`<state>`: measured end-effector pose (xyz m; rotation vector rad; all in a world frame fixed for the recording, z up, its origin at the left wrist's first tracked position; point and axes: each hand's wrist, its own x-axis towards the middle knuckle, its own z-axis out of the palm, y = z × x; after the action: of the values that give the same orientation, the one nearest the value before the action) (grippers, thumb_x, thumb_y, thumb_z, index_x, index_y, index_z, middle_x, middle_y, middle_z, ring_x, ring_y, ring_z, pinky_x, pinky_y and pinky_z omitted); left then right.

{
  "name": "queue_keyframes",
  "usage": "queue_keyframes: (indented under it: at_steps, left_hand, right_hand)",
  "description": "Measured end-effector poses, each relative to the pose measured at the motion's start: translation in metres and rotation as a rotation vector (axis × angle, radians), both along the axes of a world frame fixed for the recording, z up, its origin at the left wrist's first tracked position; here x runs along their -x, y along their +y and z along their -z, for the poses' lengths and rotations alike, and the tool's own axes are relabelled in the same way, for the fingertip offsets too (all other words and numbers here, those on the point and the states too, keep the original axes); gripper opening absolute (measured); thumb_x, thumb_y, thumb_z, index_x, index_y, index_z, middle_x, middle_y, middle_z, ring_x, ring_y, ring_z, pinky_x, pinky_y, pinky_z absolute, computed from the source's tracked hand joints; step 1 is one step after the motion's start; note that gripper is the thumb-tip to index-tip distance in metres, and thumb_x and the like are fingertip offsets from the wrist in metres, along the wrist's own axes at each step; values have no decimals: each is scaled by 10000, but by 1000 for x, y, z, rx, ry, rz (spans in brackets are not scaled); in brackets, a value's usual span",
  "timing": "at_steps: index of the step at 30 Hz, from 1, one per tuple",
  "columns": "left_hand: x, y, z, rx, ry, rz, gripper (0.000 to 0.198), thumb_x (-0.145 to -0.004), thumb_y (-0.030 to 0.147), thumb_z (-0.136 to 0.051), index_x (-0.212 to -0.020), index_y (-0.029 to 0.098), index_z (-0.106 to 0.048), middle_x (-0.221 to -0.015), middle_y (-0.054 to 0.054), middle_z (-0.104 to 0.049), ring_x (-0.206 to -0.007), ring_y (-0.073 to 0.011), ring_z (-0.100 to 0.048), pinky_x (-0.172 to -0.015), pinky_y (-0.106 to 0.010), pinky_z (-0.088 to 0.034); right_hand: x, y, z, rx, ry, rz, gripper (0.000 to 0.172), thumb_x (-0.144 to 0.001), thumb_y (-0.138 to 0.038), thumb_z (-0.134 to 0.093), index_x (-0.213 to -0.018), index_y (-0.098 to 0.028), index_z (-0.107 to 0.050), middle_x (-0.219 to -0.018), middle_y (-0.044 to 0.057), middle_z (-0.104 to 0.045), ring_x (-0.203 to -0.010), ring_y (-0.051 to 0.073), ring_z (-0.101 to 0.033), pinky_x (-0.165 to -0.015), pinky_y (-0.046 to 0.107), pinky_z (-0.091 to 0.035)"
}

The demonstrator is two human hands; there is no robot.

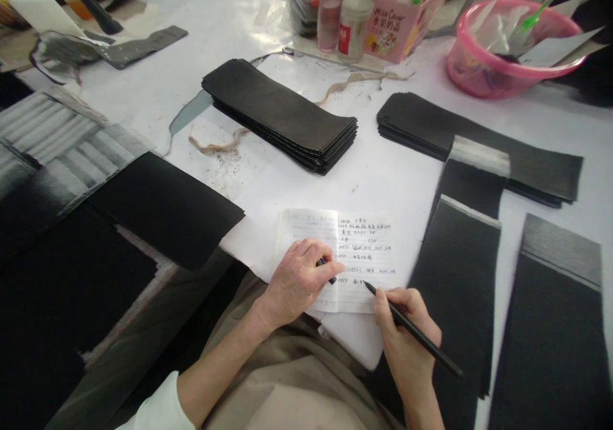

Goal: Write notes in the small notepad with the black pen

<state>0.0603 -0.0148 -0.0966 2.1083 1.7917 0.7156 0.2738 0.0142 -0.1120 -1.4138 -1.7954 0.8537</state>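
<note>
Pinching a black pen (416, 333) between thumb and fingers, the right hand (407, 356) sets its tip on the open notebook (364, 248), near the white table's (397, 181) front edge. The left hand (294, 283) presses the left page, its fingers curled round a small black object (332, 280). 2 stacks of black sheets (282, 114) lie farther off.

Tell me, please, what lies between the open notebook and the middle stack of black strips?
In the head view, only bare white table covering separates the notebook from the stack.
</note>
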Motion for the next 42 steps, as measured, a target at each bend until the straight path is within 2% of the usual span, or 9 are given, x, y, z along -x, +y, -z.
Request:
queue_keyframes:
  at_steps: [8,13,18,23,27,33,42]
  left_hand:
    - [0,1,2,-15,-7,-4,261,-911,97,-534,-1085,255,-646,-1007,-43,-556,-984,-204,-491,-859,-370,-429]
    - [1,1,1,-4,-7,-1,258,-916,97,-523,-1086,249,-645,-1010,-44,-553,-991,-206,-489,-862,-369,-424]
    - [1,0,0,-1,-5,-3,279,-904,78,-519,-1087,248,-644,-1010,-43,-550,-991,-207,-492,-860,-368,-422]
    - [1,0,1,4,-9,-1,276,-904,82,-525,-1089,248,-643,-1016,-43,-550,-995,-206,-489,-864,-365,-418]
    - [1,0,1,5,-5,3,312,-881,51,-534,-1099,248,-638,-1018,-39,-547,-996,-204,-486,-864,-363,-415]
    - [0,1,1,12,-1,2,291,-890,66,-535,-1093,247,-638,-1013,-37,-541,-988,-204,-486,-866,-364,-413]
    - [0,0,1,6,-10,-2,306,-884,56,-539,-1102,247,-639,-1018,-37,-546,-991,-200,-490,-870,-362,-414]
  right_hand:
    - [3,1,-4,-47,-27,-7,192,-901,-322,-654,-773,-206,-572,-672,-37,-605,-541,115,-559,-529,231,-402]
    - [0,0,-4,-7,0,-46,203,-904,-293,-644,-747,-206,-547,-697,-34,-604,-553,113,-553,-542,232,-409]
    - [1,0,-5,33,23,3,198,-901,-306,-654,-761,-207,-555,-711,-28,-610,-585,125,-566,-554,235,-417]
    - [0,-2,-5,36,22,-7,192,-898,-298,-661,-767,-206,-556,-719,-31,-609,-576,117,-554,-556,235,-411]
    - [-2,-3,0,67,93,74,194,-903,-307,-660,-783,-205,-546,-753,-25,-608,-551,109,-525,-530,236,-405]
    - [-1,-1,2,4,17,42,196,-902,-318,-661,-780,-204,-558,-724,-30,-601,-571,112,-539,-534,229,-395]
    - [3,0,-5,-53,-30,41,212,-910,-324,-642,-762,-202,-550,-697,-40,-598,-547,102,-545,-539,225,-393]
